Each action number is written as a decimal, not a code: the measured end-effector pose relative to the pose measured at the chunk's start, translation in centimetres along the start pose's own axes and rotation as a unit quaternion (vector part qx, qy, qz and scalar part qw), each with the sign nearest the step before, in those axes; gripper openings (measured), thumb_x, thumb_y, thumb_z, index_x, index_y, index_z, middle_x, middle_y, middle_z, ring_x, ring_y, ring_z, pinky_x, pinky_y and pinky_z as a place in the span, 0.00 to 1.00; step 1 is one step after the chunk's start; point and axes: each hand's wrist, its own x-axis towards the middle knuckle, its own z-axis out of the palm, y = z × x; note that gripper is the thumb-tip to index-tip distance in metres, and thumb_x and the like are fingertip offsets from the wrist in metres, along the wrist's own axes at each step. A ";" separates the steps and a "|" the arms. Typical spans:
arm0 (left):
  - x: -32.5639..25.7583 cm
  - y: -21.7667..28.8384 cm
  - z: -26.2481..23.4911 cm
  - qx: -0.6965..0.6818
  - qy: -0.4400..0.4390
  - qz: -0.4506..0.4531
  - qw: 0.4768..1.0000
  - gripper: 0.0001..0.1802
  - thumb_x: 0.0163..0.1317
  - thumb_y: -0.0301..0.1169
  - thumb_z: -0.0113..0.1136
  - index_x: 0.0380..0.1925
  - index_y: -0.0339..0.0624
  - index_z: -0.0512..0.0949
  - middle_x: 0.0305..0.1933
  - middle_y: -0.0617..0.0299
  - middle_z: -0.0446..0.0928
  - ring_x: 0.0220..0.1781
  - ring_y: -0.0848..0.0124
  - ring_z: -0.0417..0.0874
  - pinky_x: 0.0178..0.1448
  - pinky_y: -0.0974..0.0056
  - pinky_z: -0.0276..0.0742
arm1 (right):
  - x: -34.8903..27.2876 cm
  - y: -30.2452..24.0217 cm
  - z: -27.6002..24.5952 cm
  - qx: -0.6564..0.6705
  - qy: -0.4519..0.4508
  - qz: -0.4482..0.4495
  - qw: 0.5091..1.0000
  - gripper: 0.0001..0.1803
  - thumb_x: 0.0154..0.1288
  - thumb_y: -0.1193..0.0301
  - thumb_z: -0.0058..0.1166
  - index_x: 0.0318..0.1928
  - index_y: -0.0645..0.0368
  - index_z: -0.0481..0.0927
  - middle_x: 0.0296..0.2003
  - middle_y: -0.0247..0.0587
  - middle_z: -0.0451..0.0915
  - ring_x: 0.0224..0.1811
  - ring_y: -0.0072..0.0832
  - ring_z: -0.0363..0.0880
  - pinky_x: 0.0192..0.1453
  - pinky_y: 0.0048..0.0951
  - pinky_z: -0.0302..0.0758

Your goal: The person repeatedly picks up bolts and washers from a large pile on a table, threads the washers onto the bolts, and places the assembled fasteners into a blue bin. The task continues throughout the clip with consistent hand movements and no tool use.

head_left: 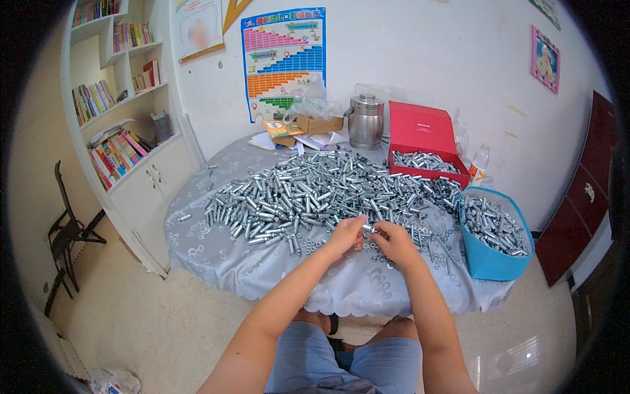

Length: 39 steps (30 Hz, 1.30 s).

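A big heap of shiny metal bolts with sleeves [308, 194] covers the middle of a round table under a grey patterned cloth [216, 253]. My left hand [346, 236] and my right hand [394, 241] meet at the near edge of the heap. Between their fingertips they pinch one small metal bolt [368, 228]. Loose nuts and washers [315, 246] lie on the cloth around both hands.
A blue bin [489, 259] with bolts stands at the table's right edge. Behind it are an open red box [420, 131] with more bolts, a plastic bottle [479, 164] and a steel pot [365, 121]. A white bookshelf [125, 98] and a dark chair [65, 233] stand left.
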 end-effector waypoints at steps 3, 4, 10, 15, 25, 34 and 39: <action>0.0 0.0 0.0 -0.015 -0.013 -0.002 1.000 0.19 0.63 0.45 0.45 0.20 0.44 0.65 0.12 0.71 0.54 0.13 0.78 0.57 0.19 0.69 0.57 | 0.0 0.3 -0.2 -0.046 -0.037 0.001 0.998 0.11 0.54 0.67 0.55 0.34 0.61 0.76 0.25 0.46 0.76 0.27 0.33 0.76 0.31 0.29 0.71; -0.1 0.1 0.0 -0.015 -0.019 -0.001 1.000 0.19 0.63 0.45 0.46 0.20 0.44 0.65 0.12 0.71 0.54 0.13 0.78 0.57 0.19 0.69 0.57 | 0.0 0.1 -0.3 -0.061 -0.045 -0.003 0.997 0.11 0.54 0.67 0.55 0.35 0.61 0.76 0.25 0.46 0.76 0.27 0.33 0.75 0.31 0.30 0.71; 0.1 -0.1 0.0 -0.010 -0.004 0.004 1.000 0.20 0.62 0.47 0.47 0.20 0.44 0.65 0.13 0.71 0.56 0.14 0.78 0.57 0.21 0.68 0.60 | -0.2 -0.8 -0.4 0.017 -0.006 -0.023 1.000 0.14 0.56 0.62 0.53 0.37 0.59 0.75 0.23 0.48 0.74 0.25 0.39 0.74 0.29 0.33 0.69; 0.1 0.0 -0.3 0.000 -0.004 -0.018 1.000 0.20 0.61 0.47 0.47 0.18 0.45 0.63 0.13 0.71 0.56 0.14 0.78 0.57 0.22 0.68 0.61 | 0.0 0.0 -0.2 -0.009 -0.030 -0.001 1.000 0.14 0.57 0.60 0.52 0.34 0.60 0.75 0.21 0.48 0.74 0.24 0.41 0.74 0.29 0.34 0.68; 0.0 -0.4 -0.3 0.101 -0.006 0.056 0.993 0.26 0.61 0.54 0.43 0.14 0.46 0.61 0.13 0.69 0.59 0.14 0.78 0.59 0.20 0.70 0.61 | 0.0 1.2 0.2 0.074 -0.084 0.033 0.993 0.17 0.62 0.60 0.46 0.28 0.63 0.68 0.18 0.46 0.69 0.20 0.36 0.67 0.27 0.33 0.65; 0.2 -0.6 -0.7 0.189 0.001 0.136 0.973 0.25 0.63 0.50 0.42 0.14 0.43 0.65 0.15 0.68 0.63 0.17 0.79 0.62 0.22 0.71 0.59 | 0.0 0.7 0.0 0.124 -0.085 0.075 0.986 0.18 0.62 0.60 0.46 0.26 0.64 0.68 0.15 0.37 0.66 0.19 0.23 0.64 0.25 0.29 0.63; -0.1 -0.3 -0.5 0.182 0.016 0.186 0.965 0.24 0.63 0.46 0.44 0.13 0.42 0.66 0.15 0.69 0.64 0.18 0.80 0.62 0.23 0.72 0.58 | 0.0 0.2 -0.2 0.048 -0.023 0.023 0.998 0.18 0.61 0.60 0.48 0.26 0.65 0.71 0.16 0.39 0.69 0.20 0.22 0.66 0.25 0.28 0.63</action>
